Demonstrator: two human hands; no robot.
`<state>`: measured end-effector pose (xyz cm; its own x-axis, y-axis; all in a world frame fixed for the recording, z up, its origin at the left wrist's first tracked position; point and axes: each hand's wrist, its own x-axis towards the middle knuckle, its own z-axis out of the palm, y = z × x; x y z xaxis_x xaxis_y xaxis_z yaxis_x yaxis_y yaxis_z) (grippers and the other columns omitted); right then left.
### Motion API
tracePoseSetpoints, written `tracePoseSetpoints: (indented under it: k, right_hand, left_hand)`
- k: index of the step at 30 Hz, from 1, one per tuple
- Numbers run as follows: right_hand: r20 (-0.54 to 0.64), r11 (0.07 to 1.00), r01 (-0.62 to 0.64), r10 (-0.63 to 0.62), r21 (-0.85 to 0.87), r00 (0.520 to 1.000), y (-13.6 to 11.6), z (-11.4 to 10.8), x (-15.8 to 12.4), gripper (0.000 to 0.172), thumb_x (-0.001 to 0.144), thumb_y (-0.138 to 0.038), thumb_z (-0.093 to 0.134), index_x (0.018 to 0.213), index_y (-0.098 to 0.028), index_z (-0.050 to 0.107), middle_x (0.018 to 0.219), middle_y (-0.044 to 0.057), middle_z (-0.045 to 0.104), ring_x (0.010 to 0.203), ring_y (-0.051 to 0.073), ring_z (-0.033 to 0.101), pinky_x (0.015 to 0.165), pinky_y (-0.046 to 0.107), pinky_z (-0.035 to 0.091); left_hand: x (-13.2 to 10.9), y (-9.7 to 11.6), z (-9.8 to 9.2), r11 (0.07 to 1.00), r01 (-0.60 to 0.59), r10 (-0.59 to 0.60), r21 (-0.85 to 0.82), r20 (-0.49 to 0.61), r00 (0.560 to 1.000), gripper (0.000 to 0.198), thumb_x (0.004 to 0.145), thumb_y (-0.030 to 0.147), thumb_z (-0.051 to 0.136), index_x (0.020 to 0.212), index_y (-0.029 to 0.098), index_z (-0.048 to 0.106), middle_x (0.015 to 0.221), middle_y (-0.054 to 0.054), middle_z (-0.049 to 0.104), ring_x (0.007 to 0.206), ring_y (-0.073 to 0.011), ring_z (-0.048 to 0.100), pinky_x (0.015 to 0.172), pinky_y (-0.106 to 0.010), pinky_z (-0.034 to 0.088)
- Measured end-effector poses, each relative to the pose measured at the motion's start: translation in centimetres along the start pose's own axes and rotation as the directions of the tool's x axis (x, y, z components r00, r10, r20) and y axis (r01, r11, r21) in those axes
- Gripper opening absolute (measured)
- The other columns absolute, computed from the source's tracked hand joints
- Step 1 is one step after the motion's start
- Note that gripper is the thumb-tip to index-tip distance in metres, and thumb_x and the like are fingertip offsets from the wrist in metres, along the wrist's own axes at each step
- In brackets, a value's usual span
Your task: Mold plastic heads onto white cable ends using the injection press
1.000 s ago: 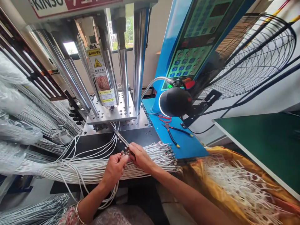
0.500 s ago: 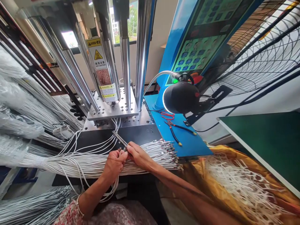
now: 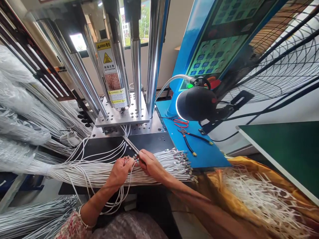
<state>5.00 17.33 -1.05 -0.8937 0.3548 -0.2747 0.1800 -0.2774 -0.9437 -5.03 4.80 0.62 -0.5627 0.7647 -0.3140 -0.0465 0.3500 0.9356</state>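
Note:
My left hand is closed round the metal-tipped ends of a few white cables, which loop down below it. My right hand pinches one cable end at the lower tip of a narrow metal fixture strip that runs up toward the press plate. Both hands rest over a thick bundle of white cables lying across the black bed, its terminal ends fanned out to the right.
Steel columns rise behind the plate with a warning label. A black lamp, pliers and red scissors sit on the blue shelf. More cable bundles lie left; white scrap on yellow cloth lies right.
The view has tilted and shifted slightly. My hands stay at the strip's lower end, the left one has drawn a little left and down, and the cable loops under it hang lower.

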Motion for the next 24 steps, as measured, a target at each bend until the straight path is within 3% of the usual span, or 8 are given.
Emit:
tracePoseSetpoints:
  k: [3, 7, 11, 13, 15, 17, 19, 24]
  right_hand:
    - [-0.009, 0.996, 0.042, -0.043, -0.079, 0.999, 0.3, -0.1, 0.1, 0.030, 0.093, -0.043, 0.039, 0.071, -0.023, 0.034, 0.059, -0.006, 0.035, 0.049, 0.011, 0.030, 0.047, 0.024, 0.024]
    - [-0.017, 0.963, 0.143, -0.151, -0.229, 0.988, 0.7, -0.2, 0.4, 0.031, 0.095, -0.041, 0.036, 0.070, -0.023, 0.035, 0.062, -0.004, 0.038, 0.058, 0.013, 0.036, 0.053, 0.025, 0.028]
    - [0.030, 0.908, 0.202, -0.206, -0.366, 0.978, 0.9, -0.1, 0.5, 0.030, 0.096, -0.040, 0.035, 0.072, -0.023, 0.037, 0.064, -0.004, 0.041, 0.061, 0.014, 0.037, 0.055, 0.026, 0.029]
    - [0.024, 0.925, 0.175, -0.177, -0.338, 0.984, 0.8, -0.1, 0.4, 0.030, 0.096, -0.041, 0.036, 0.073, -0.023, 0.037, 0.062, -0.005, 0.040, 0.058, 0.013, 0.036, 0.053, 0.025, 0.028]
    - [-0.010, 0.954, 0.140, -0.147, -0.264, 0.989, 0.8, 0.0, 0.3, 0.030, 0.096, -0.042, 0.036, 0.072, -0.023, 0.037, 0.060, -0.005, 0.039, 0.055, 0.012, 0.035, 0.052, 0.025, 0.027]
    - [-0.041, 0.978, 0.117, -0.126, -0.170, 0.991, 0.8, 0.1, 0.2, 0.031, 0.095, -0.043, 0.037, 0.072, -0.023, 0.036, 0.058, -0.006, 0.037, 0.052, 0.012, 0.034, 0.051, 0.025, 0.027]
    - [-0.050, 0.990, 0.102, -0.107, -0.096, 0.993, 0.8, 0.1, 0.1, 0.032, 0.094, -0.044, 0.039, 0.071, -0.023, 0.035, 0.057, -0.007, 0.035, 0.051, 0.011, 0.032, 0.050, 0.025, 0.027]
    - [-0.019, 0.997, 0.068, -0.068, -0.037, 0.997, 0.7, 0.3, -0.1, 0.031, 0.092, -0.045, 0.042, 0.071, -0.023, 0.036, 0.055, -0.007, 0.034, 0.048, 0.011, 0.030, 0.047, 0.024, 0.024]
  left_hand:
    - [0.0, 0.0, 0.2, 1.000, 0.001, -0.001, -0.011, 0.025, 1.000, 0.050, 0.083, 0.058, 0.056, 0.054, 0.020, 0.041, 0.053, 0.005, 0.033, 0.046, -0.0087, 0.023, 0.044, -0.025, 0.018]
    - [-0.1, -0.2, 0.3, 0.994, 0.028, -0.027, -0.103, 0.013, 1.000, 0.048, 0.083, 0.056, 0.058, 0.056, 0.020, 0.043, 0.053, 0.006, 0.034, 0.044, -0.0074, 0.020, 0.042, -0.024, 0.016]
    - [0.1, -0.7, 0.1, 0.995, 0.019, -0.018, -0.095, 0.014, 1.000, 0.047, 0.082, 0.055, 0.060, 0.056, 0.019, 0.046, 0.051, 0.006, 0.038, 0.042, -0.0067, 0.027, 0.041, -0.021, 0.023]
    - [0.3, -0.7, -0.4, 0.999, 0.015, -0.014, -0.046, 0.025, 1.000, 0.047, 0.081, 0.058, 0.059, 0.060, 0.017, 0.053, 0.055, 0.002, 0.049, 0.045, -0.0093, 0.041, 0.043, -0.022, 0.033]
    - [0.6, -0.7, -1.1, 1.000, -0.024, 0.024, 0.001, -0.073, 0.997, 0.045, 0.081, 0.060, 0.059, 0.072, 0.016, 0.061, 0.064, -0.002, 0.058, 0.052, -0.0130, 0.052, 0.046, -0.023, 0.041]
    - [0.8, -0.6, -1.8, 0.996, -0.084, 0.085, 0.016, -0.260, 0.962, 0.044, 0.083, 0.059, 0.057, 0.089, 0.016, 0.062, 0.062, 0.002, 0.055, 0.050, -0.0116, 0.050, 0.044, -0.021, 0.038]
    - [0.8, -0.7, -2.3, 0.993, -0.113, 0.096, -0.024, -0.373, 0.923, 0.042, 0.088, 0.058, 0.052, 0.097, 0.018, 0.059, 0.057, 0.006, 0.046, 0.044, -0.0086, 0.038, 0.040, -0.019, 0.030]
    - [0.5, -1.3, -1.7, 0.976, -0.080, 0.023, -0.201, -0.271, 0.962, 0.039, 0.086, 0.056, 0.055, 0.081, 0.017, 0.058, 0.055, 0.008, 0.036, 0.042, -0.0054, 0.024, 0.039, -0.018, 0.018]
